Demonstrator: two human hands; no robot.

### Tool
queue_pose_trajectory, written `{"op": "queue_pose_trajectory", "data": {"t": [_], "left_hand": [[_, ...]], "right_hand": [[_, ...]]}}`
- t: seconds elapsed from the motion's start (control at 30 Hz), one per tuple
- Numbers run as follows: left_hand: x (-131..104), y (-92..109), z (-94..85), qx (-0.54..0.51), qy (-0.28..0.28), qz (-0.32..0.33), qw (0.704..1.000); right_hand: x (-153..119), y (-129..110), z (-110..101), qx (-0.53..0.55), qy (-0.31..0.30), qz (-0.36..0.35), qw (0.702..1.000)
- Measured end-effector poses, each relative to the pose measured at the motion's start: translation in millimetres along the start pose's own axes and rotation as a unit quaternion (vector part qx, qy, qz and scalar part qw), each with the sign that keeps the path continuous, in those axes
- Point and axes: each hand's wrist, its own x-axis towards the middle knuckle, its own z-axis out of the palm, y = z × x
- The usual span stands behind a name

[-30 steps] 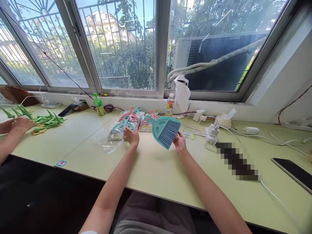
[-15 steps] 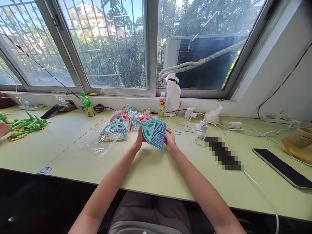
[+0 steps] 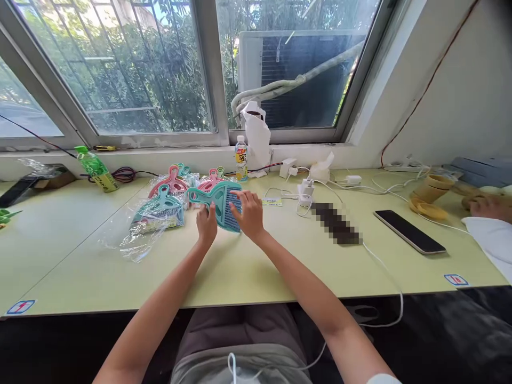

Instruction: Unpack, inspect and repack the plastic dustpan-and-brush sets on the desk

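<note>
A teal dustpan-and-brush set (image 3: pixel 222 197) with blue bristles is held tilted just above the table, its handle pointing left. My left hand (image 3: pixel 207 225) is closed on its lower left edge, thumb up against the front. At the bristle end, my right hand (image 3: pixel 252 216) closes over the right side, its thumb across the bristles and the other fingertips partly hidden. Left of my hands lies another teal dustpan set (image 3: pixel 163 205) in clear plastic wrap (image 3: pixel 136 242). Behind it are a wrapped pink dustpan set (image 3: pixel 172 184) and a second pink set (image 3: pixel 212 178).
A green bottle (image 3: pixel 97 169) and a yellow-labelled bottle (image 3: pixel 241 160) stand by the window sill. To the right are a charger (image 3: pixel 305 191) with cables, a pixelated dark object (image 3: pixel 336 224) and a phone (image 3: pixel 408 232). Another person's hand (image 3: pixel 491 207) rests at far right.
The view has swung right, bringing another person's hand in. My right hand has moved from the set's lower right edge up over the bristles; the left hand still holds it.
</note>
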Motion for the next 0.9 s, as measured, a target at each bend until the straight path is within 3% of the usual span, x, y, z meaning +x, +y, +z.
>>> {"op": "queue_pose_trajectory", "data": {"t": [0.13, 0.27, 0.43, 0.5, 0.67, 0.8, 0.9], "left_hand": [[-21, 9, 3.0, 0.074, -0.027, 0.045, 0.996], [-38, 13, 6.6, 0.063, -0.100, 0.105, 0.987], [-34, 10, 8.4, 0.008, -0.098, 0.079, 0.992], [-26, 6, 10.3, -0.061, -0.145, 0.059, 0.986], [-13, -2, 17.4, -0.178, -0.301, 0.003, 0.937], [-12, -4, 17.7, -0.175, -0.289, 0.021, 0.941], [-8, -9, 15.2, -0.176, -0.267, -0.013, 0.947]], "right_hand": [[2, -2, 3, 0.003, -0.072, -0.053, 0.996], [2, 7, 4, -0.012, -0.077, -0.064, 0.995], [10, 16, 0, 0.039, -0.120, -0.028, 0.992], [15, 24, -3, 0.049, -0.133, 0.002, 0.990], [21, 46, -7, 0.068, -0.183, 0.078, 0.978], [18, 42, -1, 0.108, -0.183, 0.109, 0.971], [20, 36, -1, 0.185, -0.163, 0.126, 0.961]]}}
